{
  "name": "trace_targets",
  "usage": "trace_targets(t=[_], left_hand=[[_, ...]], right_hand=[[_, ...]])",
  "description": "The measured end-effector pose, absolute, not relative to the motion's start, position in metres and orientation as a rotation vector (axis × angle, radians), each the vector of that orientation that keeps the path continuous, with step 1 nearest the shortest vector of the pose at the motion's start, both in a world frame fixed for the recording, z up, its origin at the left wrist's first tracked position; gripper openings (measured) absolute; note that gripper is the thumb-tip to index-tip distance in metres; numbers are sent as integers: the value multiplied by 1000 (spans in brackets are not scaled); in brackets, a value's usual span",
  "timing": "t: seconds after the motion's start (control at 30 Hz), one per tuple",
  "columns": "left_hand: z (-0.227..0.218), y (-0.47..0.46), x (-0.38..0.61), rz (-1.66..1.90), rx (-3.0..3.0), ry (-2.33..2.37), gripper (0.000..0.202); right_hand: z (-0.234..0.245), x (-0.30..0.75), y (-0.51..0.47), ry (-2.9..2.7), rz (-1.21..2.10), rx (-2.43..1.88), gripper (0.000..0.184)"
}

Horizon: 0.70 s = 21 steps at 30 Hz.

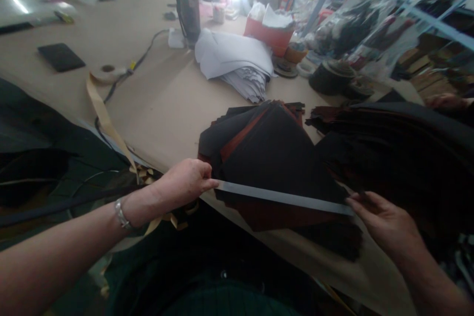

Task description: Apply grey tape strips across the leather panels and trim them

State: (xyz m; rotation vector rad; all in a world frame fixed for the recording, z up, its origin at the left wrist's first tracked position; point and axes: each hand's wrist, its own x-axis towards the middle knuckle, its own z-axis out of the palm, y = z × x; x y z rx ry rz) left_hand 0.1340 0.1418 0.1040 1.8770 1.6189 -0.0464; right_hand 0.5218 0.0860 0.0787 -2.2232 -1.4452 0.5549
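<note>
A narrow pale strip [283, 196] stretches nearly straight between my two hands, across the lower part of a dark fabric piece [274, 153]. My left hand [190, 180] is closed, pinching the strip's left end at the edge of the fabric stack. At the strip's other end, my right hand [381, 212] is closed with thumb and fingers on it. Beneath lie more dark pieces with reddish-brown undersides, fanned unevenly. A larger pile of dark fabric [400, 148] rises just beyond my right hand.
White sheets [237, 61] lie stacked behind the fabric, near an upright cutting machine [188, 5]. A tape roll [107, 73] trails yellowish tape over the table's left edge. A red box [268, 34] stands farther back. Another person's hand [446, 102] rests at the far right.
</note>
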Motion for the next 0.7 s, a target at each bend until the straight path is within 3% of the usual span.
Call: trace_targets(t=[0.23, 0.47, 0.7], left_hand=[[113, 139, 142, -97, 1928, 1661, 32], [111, 137, 140, -118, 1986, 1648, 29], [109, 137, 139, -145, 2070, 1604, 35]], right_hand=[[103, 382, 94, -2078, 616, -1625, 20], [92, 320, 120, -2472, 278, -1856, 52], [92, 368, 108, -2390, 84, -2057, 51]])
